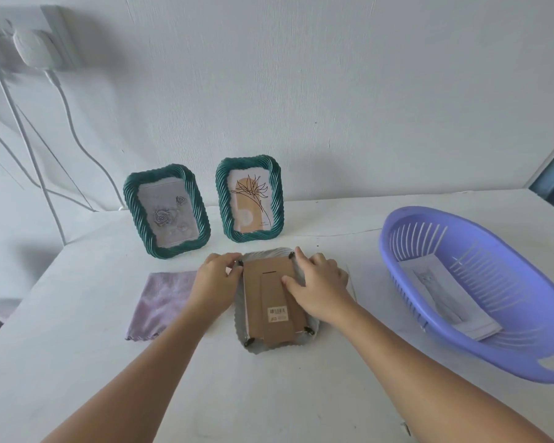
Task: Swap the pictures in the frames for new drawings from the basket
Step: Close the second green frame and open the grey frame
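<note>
On the face-down frame (277, 302), left hand (215, 279) pinches a clip; right hand (320, 286) presses flat.

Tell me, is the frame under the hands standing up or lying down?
Lying face down on the table: the grey frame shows its cardboard back and stand.

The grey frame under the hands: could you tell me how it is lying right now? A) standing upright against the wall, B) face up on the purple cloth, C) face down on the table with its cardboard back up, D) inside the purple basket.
C: the grey frame lies flat on the table with its brown cardboard back and barcode sticker up, the left hand and right hand at its top clips.
</note>
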A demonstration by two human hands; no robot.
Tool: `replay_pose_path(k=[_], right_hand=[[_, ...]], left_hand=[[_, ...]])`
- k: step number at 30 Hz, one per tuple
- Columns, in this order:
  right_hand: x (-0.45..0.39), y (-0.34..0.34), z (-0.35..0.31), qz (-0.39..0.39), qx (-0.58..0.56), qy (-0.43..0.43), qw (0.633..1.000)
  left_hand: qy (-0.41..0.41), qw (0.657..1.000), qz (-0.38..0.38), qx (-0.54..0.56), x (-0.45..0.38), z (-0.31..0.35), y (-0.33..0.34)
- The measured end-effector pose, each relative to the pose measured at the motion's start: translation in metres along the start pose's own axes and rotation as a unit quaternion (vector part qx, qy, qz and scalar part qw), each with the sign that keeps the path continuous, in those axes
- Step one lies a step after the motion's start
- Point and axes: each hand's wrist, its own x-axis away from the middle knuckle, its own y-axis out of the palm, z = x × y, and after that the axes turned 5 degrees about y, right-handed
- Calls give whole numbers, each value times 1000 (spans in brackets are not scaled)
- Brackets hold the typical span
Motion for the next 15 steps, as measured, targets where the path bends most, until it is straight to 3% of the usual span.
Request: replay_pose_path(k=[6, 15], right_hand=[[-2, 6, 4, 6, 24, 3, 1000], [-25, 4, -1, 109, -69, 48, 991]], left_hand=[[-12, 1000, -7, -12, -3, -5, 4], [-35, 998, 36, 30, -6, -7, 10]])
